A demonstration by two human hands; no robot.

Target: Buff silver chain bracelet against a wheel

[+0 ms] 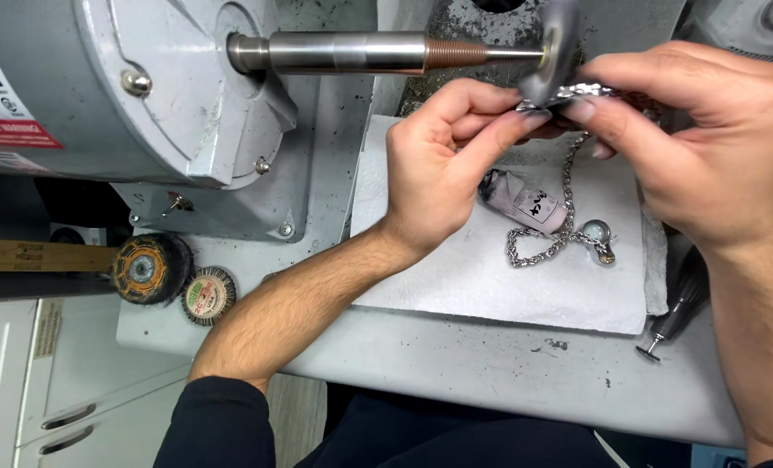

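The motor (118, 95) fills the upper left, its grey housing bolted to a base on the worktop (490, 364). Its spindle (378, 53) runs level from left to right and tapers to a threaded point, where a spinning wheel (553, 43) sits, blurred.

A white towel (490, 277) lies flat on the worktop below the spindle. On it rest a small pink tube (525, 204), lying with its long axis from upper left to lower right, and the free end of a silver chain (542, 234). No container shows in view; the towel alone carries loose things.

The chain's upper part is stretched roughly level between the two hands, right at the wheel's lower edge. From there it hangs down, crosses the tube, loops on the towel and ends at a clasp (599, 236) to the right.

The left hand (438, 173) has its grip pinched on the chain, thumb and fingers closed at its left end. The right hand (698, 147) pinches the chain's right end in the same way.

Two round brushes (174, 277) lie at the lower left of the worktop. A slim handpiece (677, 312) with a small disc lies at the right, beside the towel.
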